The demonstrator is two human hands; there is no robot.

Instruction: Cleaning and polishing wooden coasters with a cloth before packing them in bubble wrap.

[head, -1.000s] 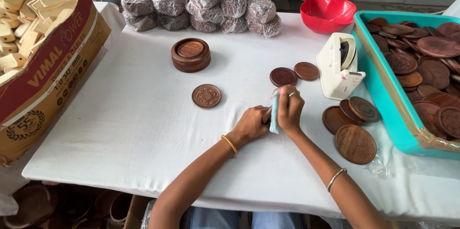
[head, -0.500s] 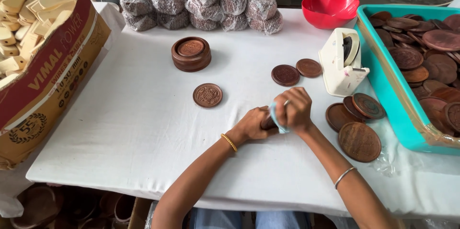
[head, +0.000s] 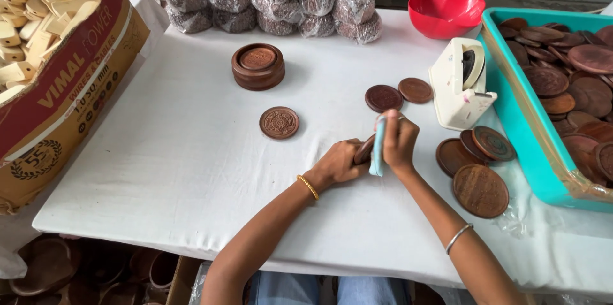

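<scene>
Wooden disc [head: 364,150] stays gripped by left fingers [head: 348,155], right fingers [head: 397,136] still pressing blue pad [head: 378,146]

Matt carved wooden disc [head: 279,122] lies on smooth white cloth table cover [head: 179,171].

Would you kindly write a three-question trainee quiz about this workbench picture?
1. True or false: the left hand holds a brown wooden disc.
2. What colour is the bowl at the table's far edge?
3. The right hand presses a light blue pad against: A) the disc, B) the tape dispenser, C) the cardboard box.

Key: 1 true; 2 red; 3 A.
</scene>
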